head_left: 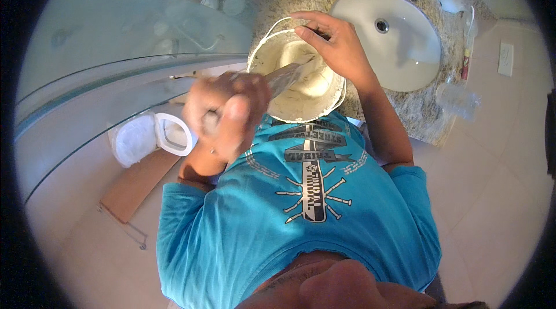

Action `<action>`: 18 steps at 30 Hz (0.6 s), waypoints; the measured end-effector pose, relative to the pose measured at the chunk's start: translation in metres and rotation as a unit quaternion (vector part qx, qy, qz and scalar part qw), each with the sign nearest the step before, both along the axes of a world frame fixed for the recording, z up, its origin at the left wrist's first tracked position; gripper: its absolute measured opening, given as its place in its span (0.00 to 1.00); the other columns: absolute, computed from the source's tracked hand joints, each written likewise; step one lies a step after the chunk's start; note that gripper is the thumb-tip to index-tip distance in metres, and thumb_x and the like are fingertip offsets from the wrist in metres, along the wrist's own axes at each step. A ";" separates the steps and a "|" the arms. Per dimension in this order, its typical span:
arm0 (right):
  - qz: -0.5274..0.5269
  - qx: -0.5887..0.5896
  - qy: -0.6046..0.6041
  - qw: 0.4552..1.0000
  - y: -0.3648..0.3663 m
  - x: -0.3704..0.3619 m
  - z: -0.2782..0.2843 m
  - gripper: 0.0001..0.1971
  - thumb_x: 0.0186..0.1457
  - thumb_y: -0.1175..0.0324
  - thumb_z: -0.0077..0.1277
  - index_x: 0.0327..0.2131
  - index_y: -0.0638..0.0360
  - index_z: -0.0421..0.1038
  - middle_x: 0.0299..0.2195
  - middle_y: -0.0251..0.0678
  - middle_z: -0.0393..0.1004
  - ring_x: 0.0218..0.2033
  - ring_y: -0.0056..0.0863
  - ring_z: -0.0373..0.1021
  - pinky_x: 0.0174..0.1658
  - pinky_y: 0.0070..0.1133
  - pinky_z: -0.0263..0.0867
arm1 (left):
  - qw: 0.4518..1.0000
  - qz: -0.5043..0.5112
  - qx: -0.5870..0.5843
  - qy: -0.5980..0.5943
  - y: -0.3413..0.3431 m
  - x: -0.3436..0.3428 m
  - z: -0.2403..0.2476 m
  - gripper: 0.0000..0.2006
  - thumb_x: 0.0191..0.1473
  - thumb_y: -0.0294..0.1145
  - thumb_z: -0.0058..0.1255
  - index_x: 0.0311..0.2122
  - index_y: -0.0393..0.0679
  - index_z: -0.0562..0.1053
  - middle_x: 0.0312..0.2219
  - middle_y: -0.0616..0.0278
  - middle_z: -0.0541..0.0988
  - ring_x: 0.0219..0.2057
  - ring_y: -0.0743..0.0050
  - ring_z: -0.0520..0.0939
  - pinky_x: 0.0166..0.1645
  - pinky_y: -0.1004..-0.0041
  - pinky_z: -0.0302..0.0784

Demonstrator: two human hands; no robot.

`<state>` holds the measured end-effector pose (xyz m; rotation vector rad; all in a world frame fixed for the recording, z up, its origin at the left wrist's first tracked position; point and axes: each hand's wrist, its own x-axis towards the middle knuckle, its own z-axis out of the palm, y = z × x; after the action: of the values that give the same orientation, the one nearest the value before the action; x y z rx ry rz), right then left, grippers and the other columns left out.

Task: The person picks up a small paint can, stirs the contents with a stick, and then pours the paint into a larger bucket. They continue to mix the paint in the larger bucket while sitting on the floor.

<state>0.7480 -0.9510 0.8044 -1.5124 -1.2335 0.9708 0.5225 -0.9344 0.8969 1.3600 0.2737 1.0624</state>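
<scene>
A white bucket (274, 113) with a thin wire handle is between me and the granite counter. Pale, creamy paste coats its inner wall and bottom. My left hand (229, 113), smeared by motion, is closed round a putty knife (284, 79), whose wide greyish blade slants into the bucket mouth. A round handle end seems to show at the fist. At the bucket's far right rim is my right hand (336, 42), thumb and fingers bent over the edge and gripping it. The blade's tip is blurred, so I cannot tell whether it touches the paste.
An oval sink (385, 54) is set in the granite counter (399, 115), right of the bucket. A glass panel (116, 74) runs along the left, with a toilet (174, 135) and a brown board (139, 187) below it. Clear plastic (458, 100) lies at the counter's right edge.
</scene>
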 end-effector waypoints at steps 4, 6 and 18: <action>0.003 -0.001 -0.003 1.000 0.003 -0.002 0.001 0.17 0.61 0.57 0.62 0.52 0.42 0.81 0.33 0.40 0.84 0.34 0.33 0.81 0.43 0.30 0.75 | 0.999 0.032 -0.041 -0.017 0.004 0.039 -0.039 0.11 0.69 0.31 0.48 0.34 0.47 0.61 0.12 0.67 0.63 0.13 0.76 0.62 0.21 0.67 0.62; -0.001 0.000 -0.025 1.000 0.004 -0.002 0.001 0.17 0.60 0.58 0.62 0.52 0.43 0.81 0.32 0.39 0.84 0.33 0.31 0.80 0.42 0.29 0.74 | 0.997 0.045 -0.054 0.014 0.011 0.042 -0.051 0.11 0.68 0.28 0.47 0.33 0.45 0.62 0.13 0.68 0.64 0.13 0.79 0.62 0.20 0.68 0.62; 0.005 0.010 -0.029 1.000 0.000 0.002 0.000 0.16 0.61 0.58 0.61 0.52 0.46 0.81 0.33 0.39 0.84 0.34 0.32 0.80 0.44 0.28 0.74 | 0.992 0.022 -0.124 -0.021 -0.003 -0.014 -0.007 0.13 0.66 0.24 0.50 0.28 0.43 0.64 0.16 0.67 0.69 0.17 0.81 0.68 0.22 0.72 0.65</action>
<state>0.7505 -0.9510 0.8049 -1.5291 -1.2900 0.9237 0.5084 -0.9375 0.8900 1.1123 0.3931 1.0544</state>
